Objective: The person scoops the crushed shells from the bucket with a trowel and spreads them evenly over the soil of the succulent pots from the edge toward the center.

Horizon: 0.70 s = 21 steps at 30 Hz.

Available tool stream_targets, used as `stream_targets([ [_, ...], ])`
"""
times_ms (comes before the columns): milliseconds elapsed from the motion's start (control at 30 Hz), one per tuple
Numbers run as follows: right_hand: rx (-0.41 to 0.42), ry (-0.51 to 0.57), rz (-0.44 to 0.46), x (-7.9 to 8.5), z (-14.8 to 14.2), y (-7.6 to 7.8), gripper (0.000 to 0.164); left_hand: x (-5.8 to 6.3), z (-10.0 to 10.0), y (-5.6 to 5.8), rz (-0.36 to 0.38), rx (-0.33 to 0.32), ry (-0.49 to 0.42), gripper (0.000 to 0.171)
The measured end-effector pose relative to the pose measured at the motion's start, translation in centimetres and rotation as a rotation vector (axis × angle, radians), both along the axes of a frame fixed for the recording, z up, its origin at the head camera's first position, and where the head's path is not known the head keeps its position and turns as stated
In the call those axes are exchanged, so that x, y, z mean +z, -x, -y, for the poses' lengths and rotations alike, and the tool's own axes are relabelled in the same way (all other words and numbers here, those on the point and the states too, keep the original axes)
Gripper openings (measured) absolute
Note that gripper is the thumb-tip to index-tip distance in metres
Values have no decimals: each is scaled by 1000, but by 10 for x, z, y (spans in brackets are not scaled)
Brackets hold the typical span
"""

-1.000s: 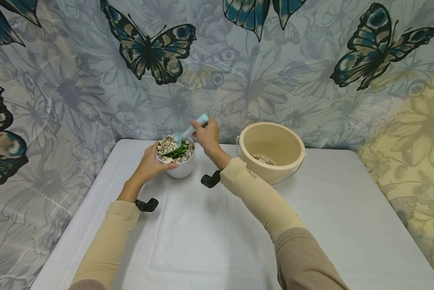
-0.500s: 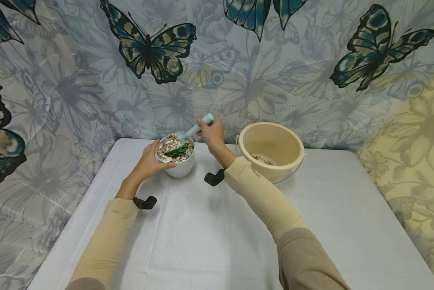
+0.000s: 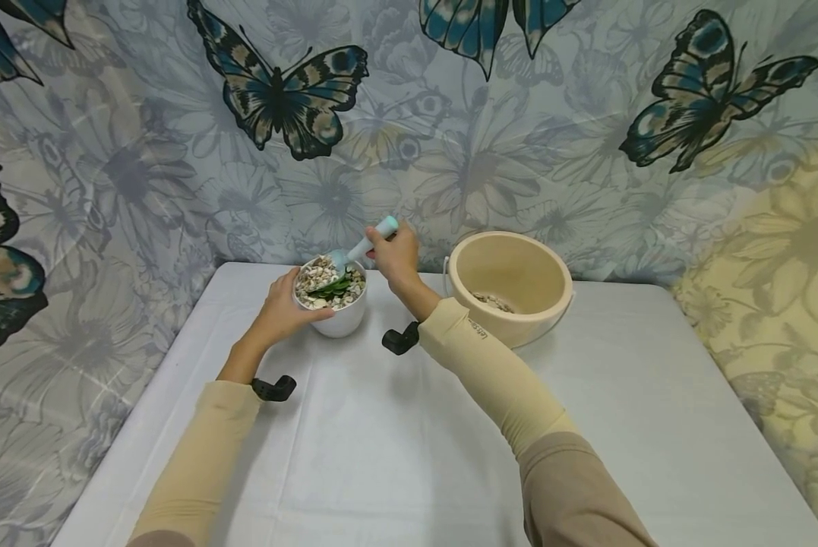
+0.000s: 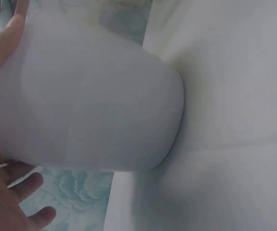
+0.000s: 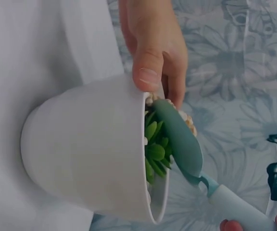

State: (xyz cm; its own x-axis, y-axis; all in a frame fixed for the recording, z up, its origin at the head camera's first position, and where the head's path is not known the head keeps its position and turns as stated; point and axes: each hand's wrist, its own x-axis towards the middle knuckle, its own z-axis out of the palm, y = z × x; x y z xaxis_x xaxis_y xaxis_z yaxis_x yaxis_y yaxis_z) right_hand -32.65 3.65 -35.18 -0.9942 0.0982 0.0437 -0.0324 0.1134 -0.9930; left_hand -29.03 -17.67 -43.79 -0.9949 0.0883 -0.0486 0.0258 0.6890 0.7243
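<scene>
A white plant pot (image 3: 340, 320) stands on the white-covered table, filled with pale pebbles (image 3: 317, 273) around a small green succulent (image 5: 156, 149). My left hand (image 3: 280, 308) grips the pot's rim from the left, thumb (image 5: 148, 70) on the near side and fingers around the far side. My right hand (image 3: 396, 254) holds a light blue trowel (image 5: 182, 139) by its handle, above and to the right of the pot. The trowel's blade lies over the pot's opening, close above the succulent's leaves, with pebbles showing beside it.
A cream bucket (image 3: 511, 285) with a wire handle stands to the right of the pot, some pebbles (image 3: 494, 302) at its bottom. Behind the table (image 3: 381, 441) hangs a cloth (image 3: 477, 175) printed with flowers and butterflies. Each wrist wears a black mount (image 3: 275, 389).
My right hand shifted slightly right with the trowel, then a little back left toward the pot. The left hand keeps its grip on the rim.
</scene>
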Motion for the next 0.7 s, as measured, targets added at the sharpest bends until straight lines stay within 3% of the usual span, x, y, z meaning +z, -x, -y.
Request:
stream_targets([
  [133, 17, -14, -12, 0, 1, -2, 34, 1, 4, 3, 55, -39, -31, 122],
  [233, 23, -8, -22, 0, 1, -3, 34, 0, 4, 4, 74, -32, -65, 124],
  [533, 42, 23, -19, 1, -4, 0, 33, -2, -5, -1, 20, 23, -74, 124],
  [700, 54, 15, -29, 2, -3, 0, 33, 1, -3, -3, 18, 12, -24, 124],
])
